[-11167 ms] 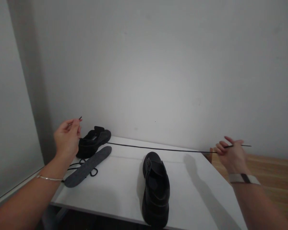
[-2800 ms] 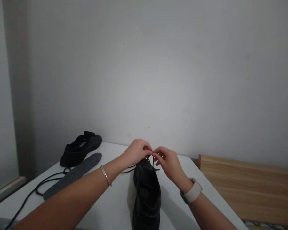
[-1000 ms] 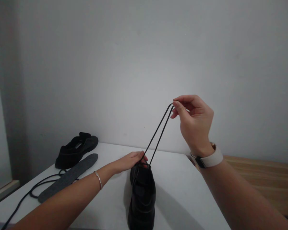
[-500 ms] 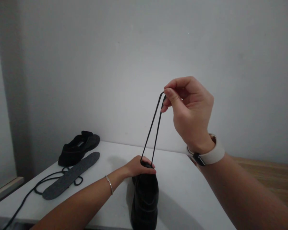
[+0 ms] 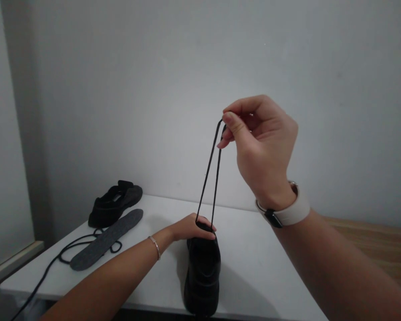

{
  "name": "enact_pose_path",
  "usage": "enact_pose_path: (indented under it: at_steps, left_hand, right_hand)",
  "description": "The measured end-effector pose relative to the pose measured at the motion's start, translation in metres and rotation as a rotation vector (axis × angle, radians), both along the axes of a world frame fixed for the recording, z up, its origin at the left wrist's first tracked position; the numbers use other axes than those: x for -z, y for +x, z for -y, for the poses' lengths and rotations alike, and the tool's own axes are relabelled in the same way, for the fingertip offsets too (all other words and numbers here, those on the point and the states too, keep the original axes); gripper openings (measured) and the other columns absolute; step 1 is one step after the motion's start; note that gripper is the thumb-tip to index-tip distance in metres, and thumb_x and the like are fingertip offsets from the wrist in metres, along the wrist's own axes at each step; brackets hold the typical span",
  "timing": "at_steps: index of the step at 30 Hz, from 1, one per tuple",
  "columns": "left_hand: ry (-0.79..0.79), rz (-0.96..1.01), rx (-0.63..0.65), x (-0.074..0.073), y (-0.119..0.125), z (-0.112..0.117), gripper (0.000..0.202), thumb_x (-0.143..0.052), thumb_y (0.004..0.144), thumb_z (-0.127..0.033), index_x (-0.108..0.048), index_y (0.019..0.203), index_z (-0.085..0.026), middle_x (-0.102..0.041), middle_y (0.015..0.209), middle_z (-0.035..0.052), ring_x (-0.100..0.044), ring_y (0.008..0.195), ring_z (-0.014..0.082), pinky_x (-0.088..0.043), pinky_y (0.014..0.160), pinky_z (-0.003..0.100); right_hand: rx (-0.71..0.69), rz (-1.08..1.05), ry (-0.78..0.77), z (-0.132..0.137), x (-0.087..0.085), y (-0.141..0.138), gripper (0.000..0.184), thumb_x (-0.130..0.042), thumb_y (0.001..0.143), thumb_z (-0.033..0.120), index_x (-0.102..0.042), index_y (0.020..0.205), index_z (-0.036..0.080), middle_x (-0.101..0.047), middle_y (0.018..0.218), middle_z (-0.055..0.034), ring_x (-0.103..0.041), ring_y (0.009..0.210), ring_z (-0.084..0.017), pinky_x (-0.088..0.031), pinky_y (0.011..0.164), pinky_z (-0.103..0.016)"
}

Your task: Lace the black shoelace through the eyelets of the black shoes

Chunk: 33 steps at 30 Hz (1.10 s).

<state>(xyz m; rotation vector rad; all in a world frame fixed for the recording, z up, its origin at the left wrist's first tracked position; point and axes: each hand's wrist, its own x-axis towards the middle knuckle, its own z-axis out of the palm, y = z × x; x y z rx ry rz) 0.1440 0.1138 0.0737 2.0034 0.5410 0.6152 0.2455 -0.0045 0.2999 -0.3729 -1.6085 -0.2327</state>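
A black shoe (image 5: 203,276) stands on the white table with its heel toward me. My left hand (image 5: 190,227) is wrapped round the front of this shoe, thumb and fingers either side of its tongue. Two strands of a black shoelace (image 5: 206,178) rise steeply from the shoe between those fingers. High above, my right hand (image 5: 262,138) pinches the top of the shoelace between thumb and forefinger, and both strands look taut. The toe of the shoe is hidden behind my left hand.
On the left of the white table (image 5: 254,258) lies a grey insole (image 5: 108,238), over part of a loose black lace (image 5: 50,265) that trails past the table's edge. Behind it is a second black shoe (image 5: 115,203). A wall runs along the back; a wooden surface (image 5: 364,245) shows at right.
My right hand has risen slightly and shifted a little left, still pinching the shoelace. My left hand keeps its hold on the shoe. The whole view has shifted slightly.
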Motion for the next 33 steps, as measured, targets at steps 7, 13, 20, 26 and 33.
enact_pose_path:
  at_steps: [7, 13, 20, 26, 33]
  left_hand:
    - [0.27, 0.458, -0.437, -0.043, -0.005, 0.027, 0.037, -0.078, 0.071, -0.033, -0.062, 0.1, -0.017, -0.066, 0.101, 0.0065, -0.06, 0.094, 0.0191, -0.046, 0.088, 0.034]
    - [0.692, 0.535, -0.479, -0.127, 0.004, 0.07, 0.013, -0.068, 0.084, -0.028, -0.069, 0.09, -0.016, -0.068, 0.079, 0.0021, -0.06, 0.07, 0.013, -0.048, 0.07, 0.026]
    - [0.835, 0.513, -0.55, -0.169, 0.02, 0.068, 0.016, -0.068, 0.083, -0.026, -0.058, 0.085, -0.015, -0.061, 0.068, -0.0016, -0.055, 0.058, 0.0105, -0.045, 0.055, 0.022]
    - [0.456, 0.637, -0.217, -0.188, 0.024, 0.071, 0.015, -0.053, 0.092, -0.018, -0.063, 0.085, -0.011, -0.063, 0.07, 0.0025, -0.061, 0.061, 0.0113, -0.053, 0.06, 0.024]
    - [-0.048, 0.954, -0.257, -0.163, -0.031, 0.017, 0.016, -0.045, 0.095, -0.015, -0.06, 0.091, -0.012, -0.049, 0.059, -0.0049, -0.03, 0.037, 0.0008, -0.021, 0.035, 0.01]
  right_hand:
    - [0.058, -0.021, -0.11, -0.017, -0.003, 0.026, 0.013, -0.068, 0.083, 0.028, -0.061, 0.082, 0.017, -0.061, 0.072, 0.0035, -0.062, 0.056, -0.008, -0.054, 0.051, -0.02]
    - [0.029, -0.1, -0.182, -0.024, 0.0, 0.034, 0.01, -0.066, 0.082, 0.023, -0.061, 0.08, 0.016, -0.06, 0.072, 0.0028, -0.062, 0.056, -0.008, -0.057, 0.054, -0.022]
    - [-0.022, -0.114, -0.216, -0.013, 0.004, 0.034, 0.008, -0.066, 0.082, 0.023, -0.061, 0.079, 0.017, -0.061, 0.073, 0.0031, -0.064, 0.061, -0.008, -0.057, 0.06, -0.022]
    - [-0.158, -0.238, -0.355, -0.017, 0.007, 0.051, 0.005, -0.065, 0.081, 0.018, -0.06, 0.079, 0.018, -0.059, 0.071, 0.0044, -0.063, 0.065, -0.008, -0.055, 0.064, -0.023]
    - [-0.436, -0.623, -0.578, -0.032, 0.042, 0.117, 0.018, -0.071, 0.08, 0.027, -0.055, 0.076, 0.019, -0.065, 0.078, 0.002, -0.066, 0.075, -0.011, -0.057, 0.071, -0.027]
